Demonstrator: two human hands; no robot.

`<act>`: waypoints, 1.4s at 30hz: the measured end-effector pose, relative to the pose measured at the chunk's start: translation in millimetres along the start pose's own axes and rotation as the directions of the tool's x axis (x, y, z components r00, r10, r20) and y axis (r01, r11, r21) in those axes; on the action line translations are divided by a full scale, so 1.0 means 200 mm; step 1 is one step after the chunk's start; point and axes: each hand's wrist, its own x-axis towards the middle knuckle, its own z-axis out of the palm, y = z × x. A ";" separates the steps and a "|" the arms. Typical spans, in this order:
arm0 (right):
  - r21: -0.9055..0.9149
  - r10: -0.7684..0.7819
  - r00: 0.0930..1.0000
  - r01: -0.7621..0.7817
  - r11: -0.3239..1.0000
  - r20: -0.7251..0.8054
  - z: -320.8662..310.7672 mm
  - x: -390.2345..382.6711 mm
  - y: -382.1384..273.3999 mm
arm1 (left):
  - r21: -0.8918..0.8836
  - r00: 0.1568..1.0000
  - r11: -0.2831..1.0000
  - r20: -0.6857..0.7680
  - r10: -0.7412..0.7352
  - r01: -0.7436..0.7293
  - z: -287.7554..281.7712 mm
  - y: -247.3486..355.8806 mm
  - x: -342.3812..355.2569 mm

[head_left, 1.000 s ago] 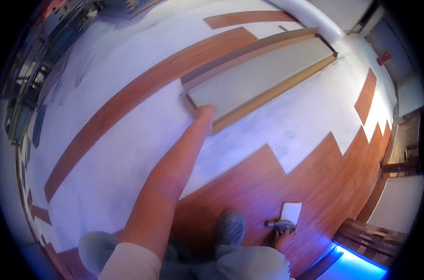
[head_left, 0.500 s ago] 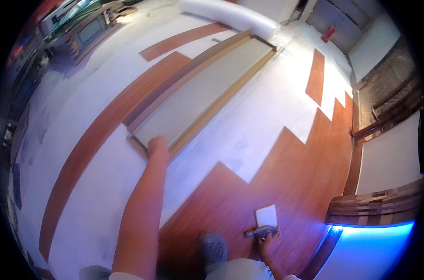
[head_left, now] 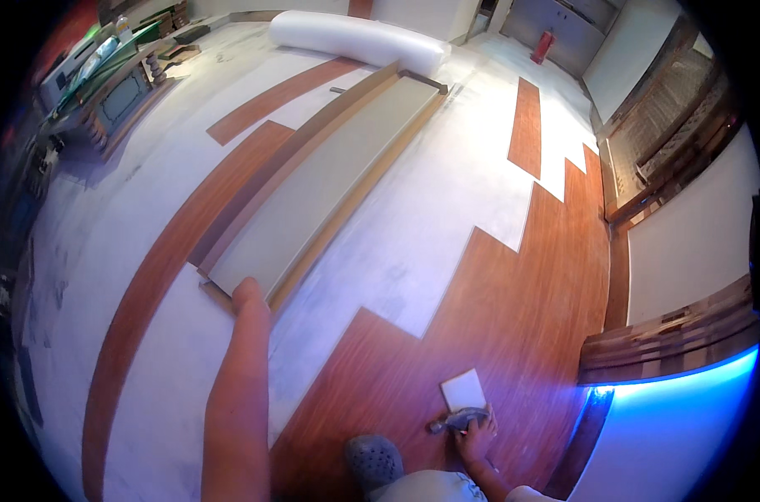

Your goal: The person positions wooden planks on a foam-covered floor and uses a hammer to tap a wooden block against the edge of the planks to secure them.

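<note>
L hand [head_left: 250, 294] is reaching to the near end of the long pale-backed laminate plank [head_left: 325, 188], touching it; can't tell if fingers are gripping. Plank's long axis is running from hand toward 1 o'clock, resting on brown planks over the grey underlay floor [head_left: 430, 226]. R hand [head_left: 473, 427], at 5 o'clock, fingers closing round a small grey tool [head_left: 457, 418] beside a white block [head_left: 464, 390]. L is nearer. Open floor at 3 o'clock.

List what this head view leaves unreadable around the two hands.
- Left hand: fingers hidden behind the hand where it meets the plank stack; grip unclear.
- Right hand: the grey tool is too small to identify.
- Shoe: partly covered by the person's clothing.
</note>
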 end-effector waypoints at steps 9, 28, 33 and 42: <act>-0.013 0.012 0.999 -0.012 1.000 0.046 -0.01 -0.01 0.02 | -0.399 0.995 0.916 0.073 0.066 -0.032 -0.10 -0.09 0.23; 0.005 0.108 0.979 -0.111 0.994 0.172 0.04 0.05 0.04 | -0.434 0.782 0.901 0.551 0.291 -0.029 -1.36 0.08 -0.20; 0.037 0.094 0.978 -0.103 0.994 0.184 -0.03 0.07 -0.02 | -0.572 0.687 0.806 0.526 0.501 -0.150 -1.82 0.28 -0.54; -0.252 0.342 0.778 -0.242 0.937 0.526 -0.67 0.13 -0.43 | -0.349 0.763 0.879 0.452 0.462 -0.325 -2.50 0.87 -1.18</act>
